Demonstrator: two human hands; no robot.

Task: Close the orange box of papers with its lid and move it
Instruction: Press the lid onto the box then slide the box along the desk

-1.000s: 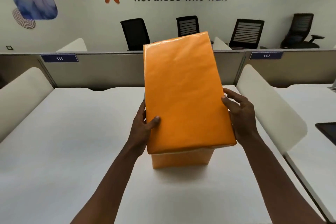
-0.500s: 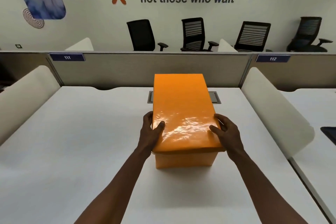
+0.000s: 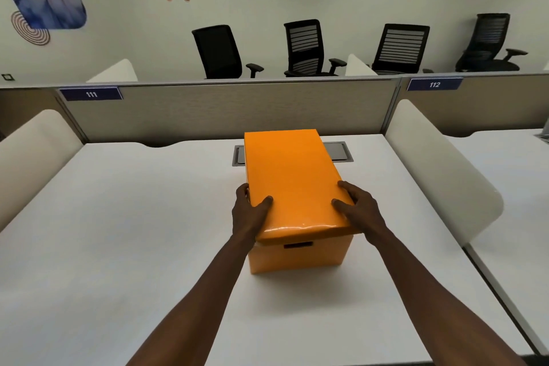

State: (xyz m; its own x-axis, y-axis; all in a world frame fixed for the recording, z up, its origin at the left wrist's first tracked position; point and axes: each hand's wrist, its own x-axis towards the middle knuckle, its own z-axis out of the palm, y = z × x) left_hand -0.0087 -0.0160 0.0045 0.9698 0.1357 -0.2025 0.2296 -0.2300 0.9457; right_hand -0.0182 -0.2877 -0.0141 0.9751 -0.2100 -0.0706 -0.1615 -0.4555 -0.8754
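Note:
An orange box point(image 3: 300, 257) stands on the white desk point(image 3: 118, 232), a dark handle slot showing in its near face. The glossy orange lid point(image 3: 289, 181) lies flat on top of it, overhanging the near edge. My left hand point(image 3: 251, 211) grips the lid's left near side, thumb on top. My right hand point(image 3: 359, 206) grips the right near side the same way. The papers inside are hidden.
A grey cable hatch point(image 3: 337, 151) lies in the desk behind the box. Cream side dividers point(image 3: 439, 166) flank the desk, and a beige partition point(image 3: 225, 110) closes the back. Black office chairs point(image 3: 306, 47) stand beyond it.
The lid came down from a raised, tilted hold onto the box and now sits flat on it. Both hands have stayed on its near sides.

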